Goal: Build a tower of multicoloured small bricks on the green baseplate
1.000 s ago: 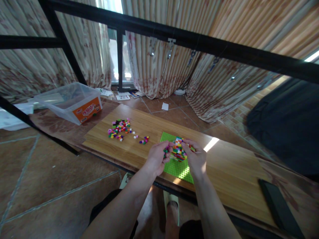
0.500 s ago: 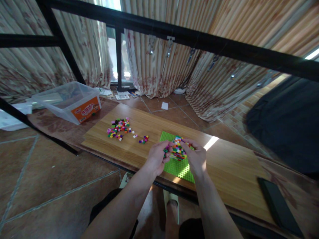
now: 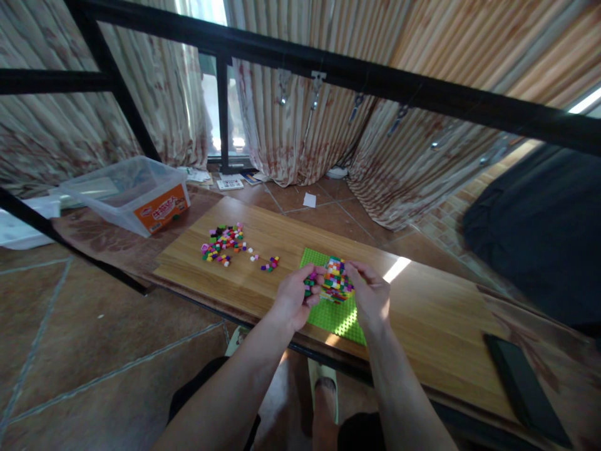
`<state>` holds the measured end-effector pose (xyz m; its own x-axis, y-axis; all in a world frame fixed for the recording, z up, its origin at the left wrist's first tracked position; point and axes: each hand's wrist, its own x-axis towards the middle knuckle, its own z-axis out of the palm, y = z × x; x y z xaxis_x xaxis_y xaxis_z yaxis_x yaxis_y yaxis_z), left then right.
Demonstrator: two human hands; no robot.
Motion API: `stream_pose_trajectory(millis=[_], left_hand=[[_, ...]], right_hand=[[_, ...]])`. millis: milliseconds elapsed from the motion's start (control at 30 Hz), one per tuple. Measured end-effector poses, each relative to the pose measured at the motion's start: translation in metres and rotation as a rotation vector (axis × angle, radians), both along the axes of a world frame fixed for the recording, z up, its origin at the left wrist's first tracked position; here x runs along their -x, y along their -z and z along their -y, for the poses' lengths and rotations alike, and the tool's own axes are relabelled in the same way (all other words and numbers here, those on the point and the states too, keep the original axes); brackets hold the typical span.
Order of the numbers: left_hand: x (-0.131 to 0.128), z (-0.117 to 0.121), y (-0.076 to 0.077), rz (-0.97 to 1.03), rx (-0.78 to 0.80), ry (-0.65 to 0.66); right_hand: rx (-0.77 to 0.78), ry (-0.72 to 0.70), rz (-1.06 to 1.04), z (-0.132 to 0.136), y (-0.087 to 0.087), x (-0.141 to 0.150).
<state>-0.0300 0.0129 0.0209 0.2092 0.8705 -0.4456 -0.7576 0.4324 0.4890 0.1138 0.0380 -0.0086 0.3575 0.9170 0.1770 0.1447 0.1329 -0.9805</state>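
Observation:
A many-coloured block of small bricks (image 3: 336,279) stands over a green baseplate (image 3: 335,316) on the wooden table (image 3: 436,332). My right hand (image 3: 373,299) grips the block from its right side, fingers curled round it. My left hand (image 3: 295,294) is curled at the block's left side with a few small loose bricks (image 3: 308,285) in its fingers, thumb touching the block. A heap of loose coloured bricks (image 3: 224,242) lies on the table to the far left, with a smaller cluster (image 3: 271,264) nearer the baseplate.
A clear plastic tub with an orange label (image 3: 136,200) sits at the table's far left. A dark phone (image 3: 523,388) lies near the right front edge. A black metal frame (image 3: 375,75) crosses overhead. Curtains hang behind; my foot in a slipper (image 3: 323,394) shows below.
The brick block has turned a little between my hands and sits slightly higher. The hands stay over the baseplate.

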Motion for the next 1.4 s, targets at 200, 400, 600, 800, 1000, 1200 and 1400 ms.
stream_pose_trajectory(millis=[200, 400, 600, 800, 1000, 1200, 1400], left_hand=[[0.002, -0.003, -0.004, 0.154, 0.073, -0.136], [0.002, -0.003, -0.008, 0.264, 0.047, -0.238], [0.0, -0.003, -0.009, 0.282, -0.022, -0.162], [-0.004, -0.003, -0.009, 0.304, -0.039, -0.138], [-0.004, -0.004, -0.008, 0.32, -0.041, -0.118], [-0.004, -0.003, -0.005, 0.26, 0.034, -0.179], [0.0, -0.003, -0.003, 0.127, 0.076, -0.192]], right_hand=[[-0.272, 0.14, 0.19, 0.006, -0.009, 0.0], [-0.375, -0.196, 0.486, 0.035, -0.029, 0.019], [-0.352, -0.274, 0.692, 0.036, -0.029, 0.022], [-0.351, -0.257, 0.761, 0.033, -0.026, 0.023], [-0.33, -0.247, 0.731, 0.035, -0.026, 0.027], [-0.211, -0.144, 0.462, 0.033, -0.026, 0.015], [-0.033, -0.041, 0.108, 0.019, -0.022, -0.013]])
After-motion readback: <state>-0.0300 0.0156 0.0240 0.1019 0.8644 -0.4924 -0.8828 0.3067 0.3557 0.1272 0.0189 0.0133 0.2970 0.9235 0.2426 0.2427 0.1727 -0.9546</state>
